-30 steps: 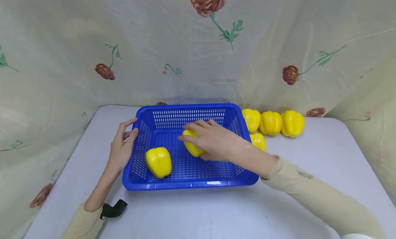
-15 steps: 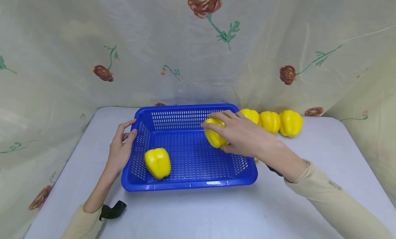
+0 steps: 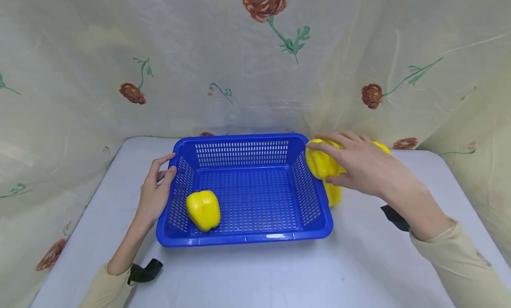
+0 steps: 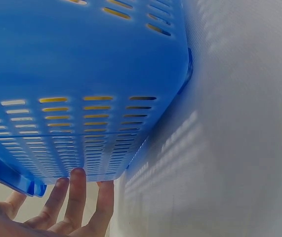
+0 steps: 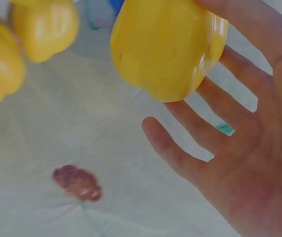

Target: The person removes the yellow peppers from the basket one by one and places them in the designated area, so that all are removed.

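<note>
My left hand [image 3: 155, 188] holds the left rim of the blue plastic basket [image 3: 245, 239]. In the left wrist view, its fingers [image 4: 76, 197] reach under the rim to the slotted outer wall. My right hand [image 3: 367, 166] grips a yellow bell pepper [image 3: 322, 161] just over the basket's right rim near the far corner. The right wrist view shows the fingers spread around this pepper [image 5: 168, 49]. A second yellow bell pepper [image 3: 203, 210] lies inside the basket at the near left.
Another yellow pepper [image 3: 334, 195] sits against the basket's right outer wall. More yellow peppers [image 5: 44, 29] stand at the back right, mostly hidden behind my right hand in the head view. A flower-printed curtain [image 3: 223, 55] hangs behind the white table [image 3: 247, 277].
My right hand has carried its pepper from the middle of the basket rightward to above the right rim. The left hand and the other pepper inside have stayed put.
</note>
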Motion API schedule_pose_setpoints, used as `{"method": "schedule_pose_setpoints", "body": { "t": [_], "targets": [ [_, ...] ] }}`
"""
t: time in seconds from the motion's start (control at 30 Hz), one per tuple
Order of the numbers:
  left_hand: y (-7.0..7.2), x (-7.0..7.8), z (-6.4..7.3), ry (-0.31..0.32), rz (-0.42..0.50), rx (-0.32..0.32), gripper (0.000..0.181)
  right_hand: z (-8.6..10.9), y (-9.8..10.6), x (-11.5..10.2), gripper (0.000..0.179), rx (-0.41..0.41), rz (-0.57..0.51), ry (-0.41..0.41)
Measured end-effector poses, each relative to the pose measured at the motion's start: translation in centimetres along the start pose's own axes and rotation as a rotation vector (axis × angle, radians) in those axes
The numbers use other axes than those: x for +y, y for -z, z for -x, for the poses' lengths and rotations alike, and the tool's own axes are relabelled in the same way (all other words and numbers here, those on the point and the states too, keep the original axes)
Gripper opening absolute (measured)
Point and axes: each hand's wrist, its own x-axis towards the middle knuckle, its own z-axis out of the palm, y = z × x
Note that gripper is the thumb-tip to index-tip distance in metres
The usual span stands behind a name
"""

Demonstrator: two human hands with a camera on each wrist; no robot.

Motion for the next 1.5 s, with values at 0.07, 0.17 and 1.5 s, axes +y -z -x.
{"method": "schedule_pose_setpoints", "body": {
  "t": [0.07, 0.17, 1.5],
  "targets": [
    [0.0, 0.0, 0.0, -0.002, -0.004, 0.000, 0.050, 0.5, -0.4, 0.7, 0.081, 0.003, -0.003, -0.022],
    [0.1, 0.1, 0.1, -0.001, -0.004, -0.001, 0.050, 1.2, -0.9, 1.6, 0.083, 0.006, 0.003, -0.042],
    [0.0, 0.1, 0.0, 0.002, 0.006, 0.000, 0.050, 4.3, -9.8, 6.1, 0.089, -0.068, -0.100, -0.157]
  ]
}}
